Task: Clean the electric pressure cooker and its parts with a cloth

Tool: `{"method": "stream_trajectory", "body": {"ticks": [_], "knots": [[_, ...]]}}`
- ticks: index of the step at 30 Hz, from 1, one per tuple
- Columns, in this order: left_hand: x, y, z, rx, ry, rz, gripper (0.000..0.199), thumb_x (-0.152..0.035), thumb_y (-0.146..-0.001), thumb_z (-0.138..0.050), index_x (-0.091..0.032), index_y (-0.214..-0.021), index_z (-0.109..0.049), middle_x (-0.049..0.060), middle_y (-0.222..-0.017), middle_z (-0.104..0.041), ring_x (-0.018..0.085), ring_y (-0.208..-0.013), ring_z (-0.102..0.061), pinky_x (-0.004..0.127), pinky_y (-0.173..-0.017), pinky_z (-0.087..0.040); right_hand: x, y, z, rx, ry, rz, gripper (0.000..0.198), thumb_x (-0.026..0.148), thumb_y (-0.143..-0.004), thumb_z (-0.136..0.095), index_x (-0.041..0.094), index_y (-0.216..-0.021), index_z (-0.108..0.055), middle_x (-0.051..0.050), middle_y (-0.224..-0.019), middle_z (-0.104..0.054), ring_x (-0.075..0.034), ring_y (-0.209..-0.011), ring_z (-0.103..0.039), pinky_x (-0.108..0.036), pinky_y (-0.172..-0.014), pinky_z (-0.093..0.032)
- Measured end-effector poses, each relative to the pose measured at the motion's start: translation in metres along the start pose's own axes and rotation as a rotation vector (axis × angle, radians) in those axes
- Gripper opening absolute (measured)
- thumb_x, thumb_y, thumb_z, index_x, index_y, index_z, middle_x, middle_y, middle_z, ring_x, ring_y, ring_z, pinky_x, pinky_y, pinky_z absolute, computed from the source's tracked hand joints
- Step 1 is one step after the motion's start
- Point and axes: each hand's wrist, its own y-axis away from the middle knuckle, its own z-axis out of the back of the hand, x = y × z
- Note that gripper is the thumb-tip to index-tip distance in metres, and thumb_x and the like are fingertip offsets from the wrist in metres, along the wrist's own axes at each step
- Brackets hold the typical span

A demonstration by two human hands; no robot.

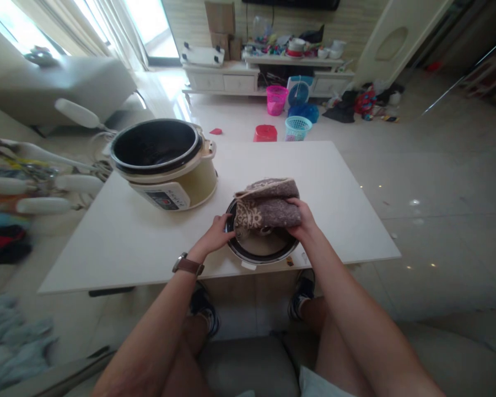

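Note:
A round cooker lid [267, 246] with a dark rim lies near the front edge of the white table [339, 198], its inner side apparently facing up. My left hand [215, 236] is closed on the lid's left rim. In my right hand [306, 220] is a folded grey-brown patterned towel [275, 209], held over the far part of the lid and hiding much of it. Whether the towel presses on the lid all along is hard to tell. To the left stands an electric cooker [194, 179], open on top, with a dark inner pot and a control panel.
A rack with white padded arms [78, 113] stands beside the table's left edge. Beyond the far edge are a red bucket [266, 133], a light blue basket [297, 128] and a pink basket [276, 99]. Farther back is a white TV cabinet [219, 80].

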Motion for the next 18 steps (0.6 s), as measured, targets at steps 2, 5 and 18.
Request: {"method": "stream_trajectory", "body": {"ticks": [2,5,18], "knots": [[-0.009,0.001,0.000,-0.089,-0.062,0.054,0.057,-0.027,-0.077,-0.069,-0.017,-0.132,-0.066,0.013,-0.121,-0.059,0.033,-0.121,-0.061,0.051,-0.115,-0.047,0.002,0.004,-0.004,-0.004,-0.124,-0.047,0.009,0.013,-0.079,-0.065,0.020,-0.085,-0.066,0.000,-0.067,-0.072,-0.015,-0.058,-0.066,-0.024,-0.054,-0.058],[-0.029,0.005,-0.001,-0.395,-0.137,0.077,0.030,-0.031,-0.081,-0.064,-0.018,-0.106,-0.074,0.017,-0.121,-0.062,0.037,-0.126,-0.058,0.054,-0.113,-0.046,0.001,0.008,-0.011,0.000,-0.227,-0.055,0.014,0.008,-0.082,-0.063,0.020,-0.088,-0.064,0.002,-0.066,-0.072,-0.013,-0.054,-0.066,-0.020,-0.050,-0.057],[-0.098,0.006,-0.028,0.005,1.446,0.082,0.066,-0.067,-0.090,-0.057,-0.023,-0.138,-0.064,0.012,-0.143,-0.071,0.033,-0.137,-0.063,0.053,-0.113,-0.054,-0.031,0.017,-0.021,0.250,0.110,0.121,0.032,0.031,-0.075,-0.081,0.023,-0.104,-0.072,-0.006,-0.098,-0.082,-0.028,-0.094,-0.078,-0.039,-0.078,-0.067]]}}
